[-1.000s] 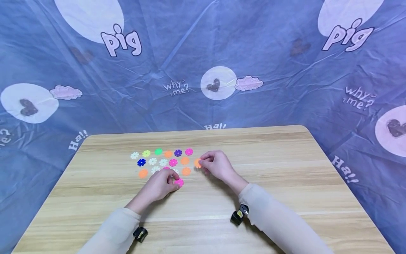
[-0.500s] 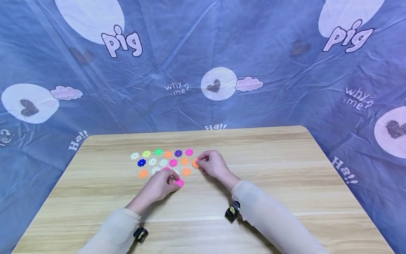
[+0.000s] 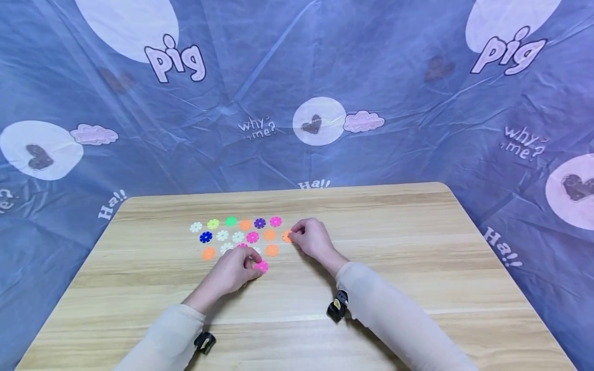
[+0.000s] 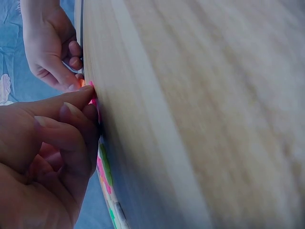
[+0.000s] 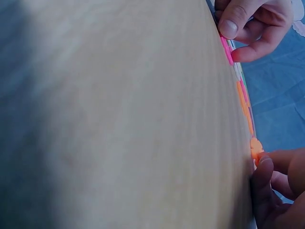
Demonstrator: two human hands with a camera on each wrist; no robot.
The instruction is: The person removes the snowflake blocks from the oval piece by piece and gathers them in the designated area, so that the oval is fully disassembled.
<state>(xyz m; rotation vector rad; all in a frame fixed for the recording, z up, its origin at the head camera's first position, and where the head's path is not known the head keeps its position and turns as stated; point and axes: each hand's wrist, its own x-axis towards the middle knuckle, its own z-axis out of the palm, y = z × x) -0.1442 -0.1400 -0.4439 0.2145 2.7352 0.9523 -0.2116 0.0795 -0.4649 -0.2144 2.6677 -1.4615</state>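
In the head view my left hand [image 3: 236, 270] pinches a pink snowflake disc [image 3: 263, 266] by its edge, low over the table in front of the rows. Thumb and fingertips on the same pink disc [image 5: 227, 49] show in the right wrist view. At the right end of the middle row, my right hand [image 3: 314, 238] holds an orange snowflake disc [image 3: 286, 236] between thumb and fingertips. That orange disc [image 5: 256, 149] stands tilted in the right wrist view. Part of the front row is hidden behind my left hand.
Several flat notched discs lie in rows, among them a dark blue disc [image 3: 206, 237], a green disc [image 3: 231, 221] and an orange disc [image 3: 271, 250] near my left hand. The wooden table [image 3: 394, 226] meets a blue printed cloth [image 3: 399, 154] behind.
My right hand and forearm have shifted a little left, bringing the orange disc nearer the row; it tilted and now lies flatter. My left hand stays put on the pink disc.
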